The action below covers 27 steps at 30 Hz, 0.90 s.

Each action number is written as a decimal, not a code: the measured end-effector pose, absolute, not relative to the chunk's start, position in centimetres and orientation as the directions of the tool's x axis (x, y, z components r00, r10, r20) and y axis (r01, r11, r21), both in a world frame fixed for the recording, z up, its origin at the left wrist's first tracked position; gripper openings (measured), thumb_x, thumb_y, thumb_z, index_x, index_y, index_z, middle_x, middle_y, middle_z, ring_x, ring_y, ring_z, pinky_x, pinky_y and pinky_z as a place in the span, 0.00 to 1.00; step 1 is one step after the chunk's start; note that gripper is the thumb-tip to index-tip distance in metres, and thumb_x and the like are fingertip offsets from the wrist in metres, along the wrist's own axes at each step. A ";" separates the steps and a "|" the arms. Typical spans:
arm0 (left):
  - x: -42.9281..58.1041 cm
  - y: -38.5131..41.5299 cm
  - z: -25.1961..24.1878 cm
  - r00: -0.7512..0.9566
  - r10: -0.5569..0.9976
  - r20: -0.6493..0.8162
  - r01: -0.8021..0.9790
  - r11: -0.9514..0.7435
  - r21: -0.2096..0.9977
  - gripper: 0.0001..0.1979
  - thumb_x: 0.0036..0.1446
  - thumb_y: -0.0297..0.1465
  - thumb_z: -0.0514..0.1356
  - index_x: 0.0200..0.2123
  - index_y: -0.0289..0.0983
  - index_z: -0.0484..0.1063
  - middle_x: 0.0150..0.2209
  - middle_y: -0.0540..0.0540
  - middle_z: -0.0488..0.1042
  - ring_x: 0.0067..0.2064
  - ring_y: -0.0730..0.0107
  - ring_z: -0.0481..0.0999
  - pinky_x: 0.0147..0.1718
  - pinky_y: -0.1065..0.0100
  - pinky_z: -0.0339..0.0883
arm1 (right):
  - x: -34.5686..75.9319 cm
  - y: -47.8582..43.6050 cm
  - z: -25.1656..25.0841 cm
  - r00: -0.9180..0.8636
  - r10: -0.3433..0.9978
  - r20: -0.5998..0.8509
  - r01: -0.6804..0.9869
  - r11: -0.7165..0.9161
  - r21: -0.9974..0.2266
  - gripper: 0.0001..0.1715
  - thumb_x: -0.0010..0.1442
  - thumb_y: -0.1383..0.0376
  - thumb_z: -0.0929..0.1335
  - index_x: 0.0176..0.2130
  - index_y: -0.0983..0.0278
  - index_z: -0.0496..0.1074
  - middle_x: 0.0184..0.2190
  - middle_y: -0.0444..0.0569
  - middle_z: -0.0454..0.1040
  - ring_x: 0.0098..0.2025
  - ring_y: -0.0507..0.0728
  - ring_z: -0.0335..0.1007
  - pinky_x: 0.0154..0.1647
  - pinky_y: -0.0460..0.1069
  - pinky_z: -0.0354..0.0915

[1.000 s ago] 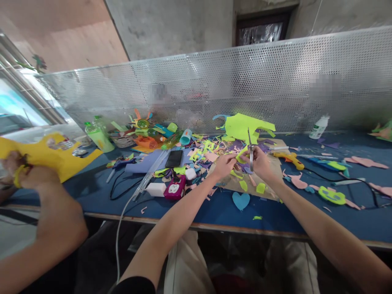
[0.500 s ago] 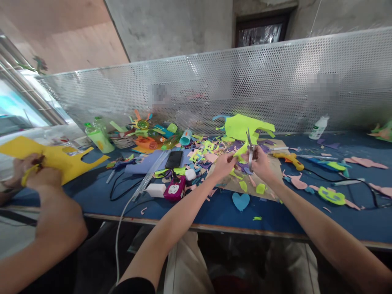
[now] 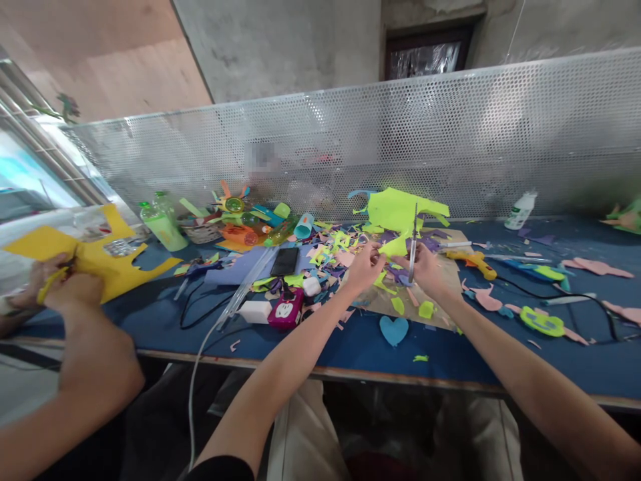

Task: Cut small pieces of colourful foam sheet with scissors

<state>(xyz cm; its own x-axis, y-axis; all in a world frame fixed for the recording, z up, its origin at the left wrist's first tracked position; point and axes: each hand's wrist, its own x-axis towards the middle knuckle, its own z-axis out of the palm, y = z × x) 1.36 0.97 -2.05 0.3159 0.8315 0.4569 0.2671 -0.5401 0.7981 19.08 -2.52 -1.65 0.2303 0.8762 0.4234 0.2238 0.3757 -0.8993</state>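
Note:
My left hand [image 3: 368, 266] is closed on a small lime-green foam piece [image 3: 395, 246], pinched by its left edge. In my right hand [image 3: 424, 268] is a pair of scissors [image 3: 413, 237], with the blades pointing upward beside the piece. The blades look nearly edge-on, so how far they are apart is hard to see. Behind my hands a larger lime-green foam sheet [image 3: 395, 208] leans near the mesh. Under them lies brown cardboard [image 3: 441, 304] strewn with coloured scraps [image 3: 345, 257]. A blue foam heart [image 3: 394, 330] lies flat in front of the cardboard.
On the left a co-worker's hands [image 3: 75, 284] hold a yellow foam sheet [image 3: 117, 267] and yellow-handled scissors. A yellow glue gun [image 3: 473, 262] with a black cord is at the right. A pink box [image 3: 285, 310] and a phone [image 3: 284, 261] lie left of my arm. A perforated metal screen [image 3: 320, 147] stands behind.
The scissors in my right hand have turned more upright and shifted slightly right. The lime-green piece shows flatter between my hands. The co-worker's yellow sheet has turned, with a strip now sticking up.

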 end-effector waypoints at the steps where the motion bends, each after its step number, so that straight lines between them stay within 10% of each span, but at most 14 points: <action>1: 1.4 0.9 -2.0 0.324 0.829 0.456 0.271 -0.543 0.795 0.14 0.65 0.42 0.59 0.48 0.39 0.70 0.31 0.47 0.76 0.31 0.65 0.77 0.32 0.66 0.69 | 19.0 -2.7 -1.6 0.224 0.877 0.426 0.207 0.384 -0.900 0.21 0.48 0.56 0.75 0.35 0.57 0.62 0.28 0.43 0.67 0.26 0.55 0.61 0.25 0.51 0.58; 12: 1.5 -0.3 -1.1 0.460 0.804 0.376 0.280 -0.534 0.798 0.28 0.69 0.48 0.52 0.23 0.36 0.74 0.21 0.45 0.75 0.26 0.68 0.73 0.29 0.68 0.65 | 18.9 -3.2 -1.0 0.148 0.875 0.461 0.187 0.433 -0.882 0.22 0.51 0.50 0.73 0.32 0.57 0.60 0.24 0.41 0.61 0.24 0.54 0.56 0.25 0.51 0.56; 27: 0.7 0.7 -0.9 0.097 0.855 0.510 0.156 -0.519 0.840 0.26 0.69 0.52 0.50 0.28 0.38 0.68 0.22 0.48 0.67 0.24 0.71 0.66 0.27 0.67 0.59 | 20.6 -2.8 -1.8 -0.150 0.926 0.346 0.617 0.361 -0.700 0.19 0.54 0.49 0.71 0.30 0.59 0.64 0.26 0.42 0.68 0.27 0.55 0.61 0.29 0.50 0.58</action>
